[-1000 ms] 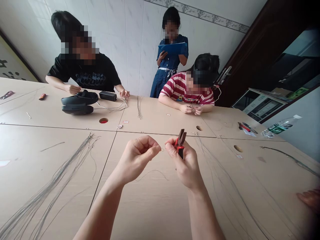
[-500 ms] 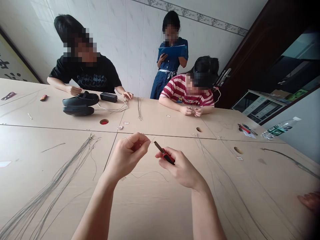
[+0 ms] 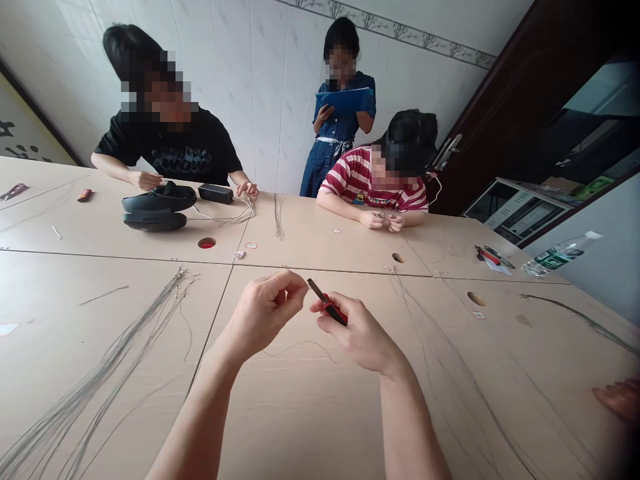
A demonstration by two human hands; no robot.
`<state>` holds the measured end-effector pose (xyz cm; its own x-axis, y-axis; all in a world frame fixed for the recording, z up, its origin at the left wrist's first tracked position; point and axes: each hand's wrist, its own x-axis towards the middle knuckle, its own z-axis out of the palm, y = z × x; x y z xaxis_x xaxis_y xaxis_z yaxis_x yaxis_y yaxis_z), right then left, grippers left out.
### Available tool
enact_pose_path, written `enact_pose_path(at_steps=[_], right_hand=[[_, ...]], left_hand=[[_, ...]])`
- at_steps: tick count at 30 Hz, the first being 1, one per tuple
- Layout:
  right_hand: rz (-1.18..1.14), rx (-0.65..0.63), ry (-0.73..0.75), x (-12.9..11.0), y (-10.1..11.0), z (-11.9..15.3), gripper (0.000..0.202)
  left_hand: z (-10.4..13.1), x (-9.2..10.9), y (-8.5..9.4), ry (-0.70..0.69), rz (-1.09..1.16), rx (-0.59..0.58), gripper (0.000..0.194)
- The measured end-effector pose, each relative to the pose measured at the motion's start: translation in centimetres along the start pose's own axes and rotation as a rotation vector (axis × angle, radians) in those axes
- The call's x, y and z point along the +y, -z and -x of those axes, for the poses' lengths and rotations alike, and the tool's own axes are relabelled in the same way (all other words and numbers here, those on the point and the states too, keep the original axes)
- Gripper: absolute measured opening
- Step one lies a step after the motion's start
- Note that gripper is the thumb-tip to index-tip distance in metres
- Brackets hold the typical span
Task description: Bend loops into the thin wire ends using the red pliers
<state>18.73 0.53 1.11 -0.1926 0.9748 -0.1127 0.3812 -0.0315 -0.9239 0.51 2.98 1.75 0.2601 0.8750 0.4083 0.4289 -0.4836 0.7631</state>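
Note:
Between the thumb and forefinger of my left hand (image 3: 265, 308) is the end of a thin wire, mostly hidden by the fingers. My right hand (image 3: 361, 333) is wrapped round a pair of pliers (image 3: 327, 303) with red and black handles. The dark jaws of the pliers point up and left, right beside my left fingertips. Whether they touch the wire cannot be made out. A loose thin wire (image 3: 305, 343) curves across the table below my hands.
Bundles of thin grey wires lie left (image 3: 145, 323) and right (image 3: 440, 327). Two people sit across the table and one stands behind with a blue folder (image 3: 345, 100). A black headset (image 3: 157, 208), a water bottle (image 3: 563, 253) and red-handled pliers (image 3: 487, 257) lie farther off.
My left hand has shifted slightly right, closing the gap to the jaws of the pliers. The wire end that stuck out from its fingertips now shows less. My right hand stays nearly in place.

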Motion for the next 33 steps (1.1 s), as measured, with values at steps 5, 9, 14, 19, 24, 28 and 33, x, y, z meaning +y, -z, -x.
enact_pose_path(at_steps=[5, 9, 14, 19, 24, 28, 33], right_hand=[[-0.003, 0.007, 0.006, 0.1, 0.0, 0.0, 0.012], [0.009, 0.022, 0.018, 0.1, -0.1, 0.0, 0.012], [0.054, 0.055, 0.056, -0.2, -0.4, 0.0, 0.016], [0.077, 0.096, 0.061, -0.4, -0.6, 0.1, 0.026], [0.014, 0.126, 0.088, -0.4, -0.6, 0.0, 0.02], [-0.133, 0.155, 0.141, -0.4, -0.4, 0.0, 0.019], [-0.21, 0.223, 0.237, -0.7, -0.5, 0.2, 0.021]], left_hand=[[0.1, 0.2, -0.2, 0.01, -0.003, -0.027, 0.015], [0.1, 0.3, -0.4, 0.001, -0.004, -0.03, 0.015], [0.0, 0.3, -0.6, 0.008, 0.013, -0.027, 0.015], [0.0, 0.2, -1.0, 0.012, 0.04, 0.018, 0.015], [0.0, 0.5, -1.3, 0.021, 0.069, 0.046, 0.014], [0.0, 0.4, -1.5, 0.092, 0.197, 0.026, 0.016], [0.0, 0.1, -1.4, 0.114, 0.328, 0.034, 0.021]])
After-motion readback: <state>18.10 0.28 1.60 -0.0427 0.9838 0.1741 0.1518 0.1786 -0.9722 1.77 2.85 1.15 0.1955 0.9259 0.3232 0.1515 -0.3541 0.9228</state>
